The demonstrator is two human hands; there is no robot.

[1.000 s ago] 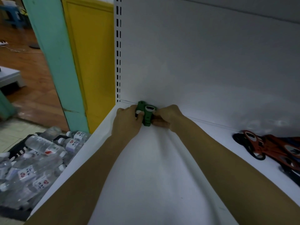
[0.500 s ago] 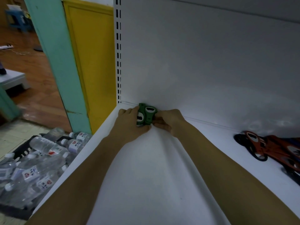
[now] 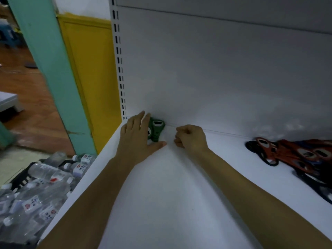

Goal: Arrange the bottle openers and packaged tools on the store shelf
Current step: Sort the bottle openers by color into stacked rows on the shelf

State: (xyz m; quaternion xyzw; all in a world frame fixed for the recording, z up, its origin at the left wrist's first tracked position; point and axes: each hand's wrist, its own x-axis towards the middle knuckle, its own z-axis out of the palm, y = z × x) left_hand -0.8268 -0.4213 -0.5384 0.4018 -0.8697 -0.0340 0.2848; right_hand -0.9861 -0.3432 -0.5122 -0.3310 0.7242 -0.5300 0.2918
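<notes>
Green bottle openers (image 3: 156,129) on shelf (image 3: 161,194), butted against back panel (image 3: 215,78), at its left end. Left hand (image 3: 136,135) flat, fingers straight, touching them. Right hand (image 3: 190,138) nearby along panel, curled, looks empty tbh, pretty dim. Step: squaring green stack. Next, probably: red openers (image 3: 291,153), far right along panel, need lining up.

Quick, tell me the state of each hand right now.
Left hand: open, straight fingers resting against the green bottle openers.
Right hand: closed, fingers curled, holding nothing visible, apart from the openers.
</notes>
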